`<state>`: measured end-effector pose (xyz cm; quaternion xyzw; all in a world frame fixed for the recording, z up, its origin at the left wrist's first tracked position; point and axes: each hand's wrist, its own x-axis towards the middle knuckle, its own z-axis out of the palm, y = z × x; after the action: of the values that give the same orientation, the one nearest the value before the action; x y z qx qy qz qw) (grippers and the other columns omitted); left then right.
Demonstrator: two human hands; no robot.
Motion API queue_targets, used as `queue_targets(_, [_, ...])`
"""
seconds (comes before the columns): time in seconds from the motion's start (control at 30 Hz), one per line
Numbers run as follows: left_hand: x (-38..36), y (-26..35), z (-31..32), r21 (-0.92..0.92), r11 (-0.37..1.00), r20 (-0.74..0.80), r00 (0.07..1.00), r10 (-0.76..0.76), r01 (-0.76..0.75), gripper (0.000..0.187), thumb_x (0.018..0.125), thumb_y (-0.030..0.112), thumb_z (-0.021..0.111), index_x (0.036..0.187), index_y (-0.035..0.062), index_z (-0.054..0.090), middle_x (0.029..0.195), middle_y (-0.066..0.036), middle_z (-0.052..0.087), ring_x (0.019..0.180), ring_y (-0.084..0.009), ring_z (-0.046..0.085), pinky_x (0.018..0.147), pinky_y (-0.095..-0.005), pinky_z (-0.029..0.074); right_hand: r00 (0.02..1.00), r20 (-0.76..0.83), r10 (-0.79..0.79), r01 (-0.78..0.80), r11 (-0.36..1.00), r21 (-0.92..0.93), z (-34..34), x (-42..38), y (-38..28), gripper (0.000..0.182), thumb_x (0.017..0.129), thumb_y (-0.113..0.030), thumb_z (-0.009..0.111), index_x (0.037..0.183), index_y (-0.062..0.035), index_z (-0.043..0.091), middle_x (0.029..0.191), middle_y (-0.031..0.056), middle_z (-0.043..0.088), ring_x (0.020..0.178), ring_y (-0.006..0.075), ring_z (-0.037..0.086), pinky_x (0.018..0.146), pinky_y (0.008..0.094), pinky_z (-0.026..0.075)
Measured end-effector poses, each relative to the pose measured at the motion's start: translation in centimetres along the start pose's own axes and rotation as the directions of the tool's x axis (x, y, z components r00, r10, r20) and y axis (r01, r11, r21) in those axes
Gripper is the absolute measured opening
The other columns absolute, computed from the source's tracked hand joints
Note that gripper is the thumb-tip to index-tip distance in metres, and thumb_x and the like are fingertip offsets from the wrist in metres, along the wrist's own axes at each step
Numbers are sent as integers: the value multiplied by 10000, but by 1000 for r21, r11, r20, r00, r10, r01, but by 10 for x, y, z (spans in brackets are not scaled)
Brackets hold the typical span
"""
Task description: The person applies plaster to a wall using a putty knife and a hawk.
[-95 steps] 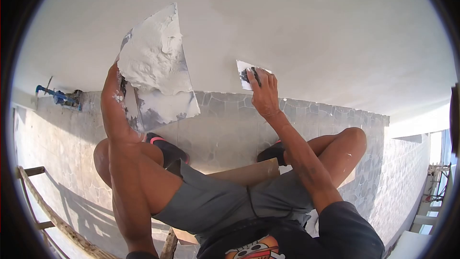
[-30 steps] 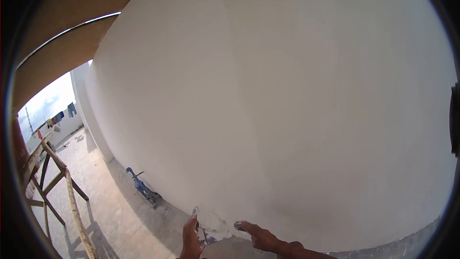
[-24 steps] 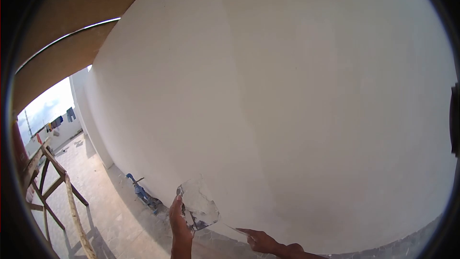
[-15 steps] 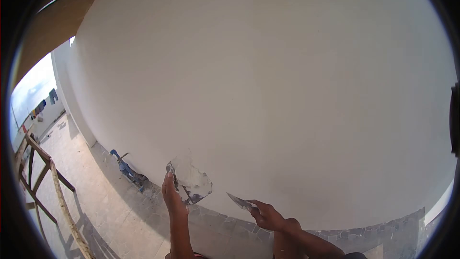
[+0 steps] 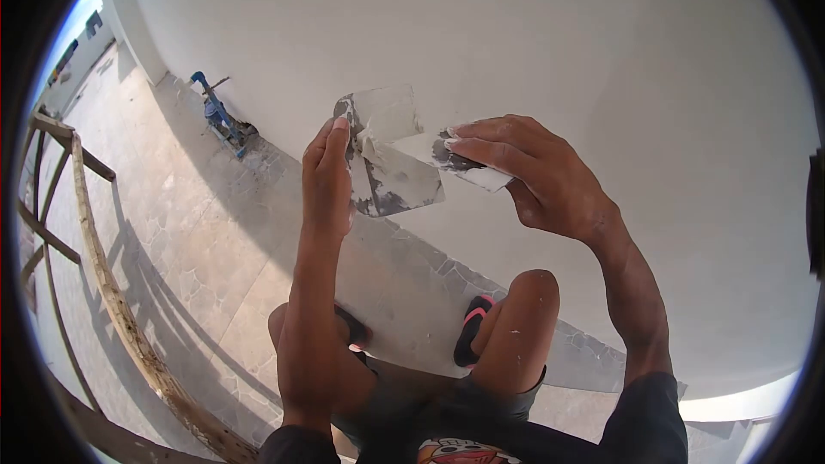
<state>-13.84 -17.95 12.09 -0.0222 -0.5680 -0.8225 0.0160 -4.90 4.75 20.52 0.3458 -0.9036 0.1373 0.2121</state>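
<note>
My left hand (image 5: 328,174) grips a flat plate (image 5: 404,179) by its left edge. White paste and grey smears cover parts of the plate. To its right, my right hand (image 5: 537,172) holds a small scraper (image 5: 468,167) with its fingers over the top and the thumb below. The scraper's left end is close to the plate's right side; whether they touch I cannot tell. Both tools are in front of the pale wall (image 5: 550,51).
A blue metal device (image 5: 219,116) stands at the wall's foot on the left. Wooden poles (image 5: 112,279) form a frame along the left side. Stone-patterned floor (image 5: 206,232) lies beneath. My bent legs (image 5: 516,331) show below my hands.
The view has tilted down, bringing my legs and shirt into sight. My right hand has turned over and brought the scraper close to the plate.
</note>
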Motion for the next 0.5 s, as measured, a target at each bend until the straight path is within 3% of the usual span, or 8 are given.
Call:
queue_targets(0.07, [-7,9,11,-33,999,-32,999,4,-5,314,1019,289,490,1092,30,653,799,41,581,619,-23,452,520,-217,375,999,23,-38,39,999,-29,7,11,3,561,767,105,644,1266,-146,597,1267,42,637,1155,252,595,1009,388,482])
queue_targets(0.13, [-5,8,2,48,999,64,998,4,-7,329,1022,283,481,1123,19,648,742,48,550,576,-19,411,494,-222,362,994,18,-111,111,992,-63,14,17,5,558,766,99,647,1264,-150,606,1255,32,647,1155,250,596,1017,379,476])
queue_targets(0.17, [-6,9,13,4,1000,-32,999,-14,14,329,1018,279,484,1120,14,651,696,58,506,544,-14,367,473,-229,346,993,33,-114,116,990,-84,16,19,8,558,764,100,647,1262,-149,610,1247,33,651,1154,253,596,1013,379,479])
queue_targets(0.27, [0,0,2,71,997,61,998,22,-27,320,1014,270,482,1092,14,657,703,50,501,565,-18,385,492,-228,362,989,62,-132,139,981,-133,22,21,11,558,756,104,646,1255,-145,621,1230,36,661,1151,259,599,999,381,489])
queue_targets(0.4, [-4,3,12,159,987,16,1000,-19,16,310,1009,252,483,1074,4,656,730,34,519,624,-31,441,544,-235,410,989,91,-116,124,988,-92,25,15,21,551,746,114,642,1234,-139,642,1199,52,674,1125,268,612,975,386,502])
queue_targets(0.5, [-8,4,24,-57,998,36,999,-20,22,295,1007,241,483,1054,6,654,777,14,557,678,-51,489,584,-248,444,985,148,-88,95,995,-41,24,14,21,529,748,127,625,1212,-126,658,1153,80,689,1081,274,631,935,397,516])
